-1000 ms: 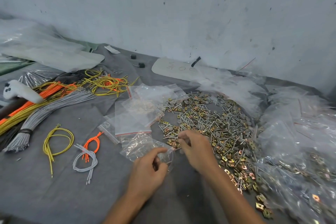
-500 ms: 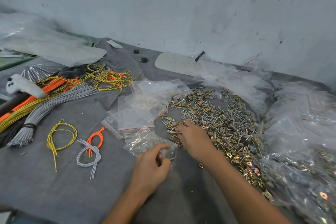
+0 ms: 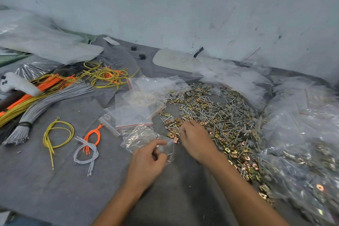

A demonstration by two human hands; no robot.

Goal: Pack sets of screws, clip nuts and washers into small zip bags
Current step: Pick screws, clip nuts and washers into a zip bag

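I am watching the left hand (image 3: 147, 161), its grip clamped on the mouth of a small zip bag (image 3: 141, 136) lying on the table (image 3: 55, 180), while the right hand (image 3: 197, 142) is picking in the screw pile (image 3: 220, 115) just beside it, and I cannot tell its grip; the slack mouth could be sagging closed, scattering pieces.

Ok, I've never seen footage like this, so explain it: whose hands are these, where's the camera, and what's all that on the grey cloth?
There is no machine here: a person works bare-handed, and one camera on their head looks down at the hands. The left hand holds a small clear zip bag. The right hand reaches into a loose pile of screws, clip nuts and washers; whether it has picked a piece I cannot tell. Beside the pile lie empty zip bags, wire bundles lie at the left, and filled plastic bags at the right, all on a grey cloth.
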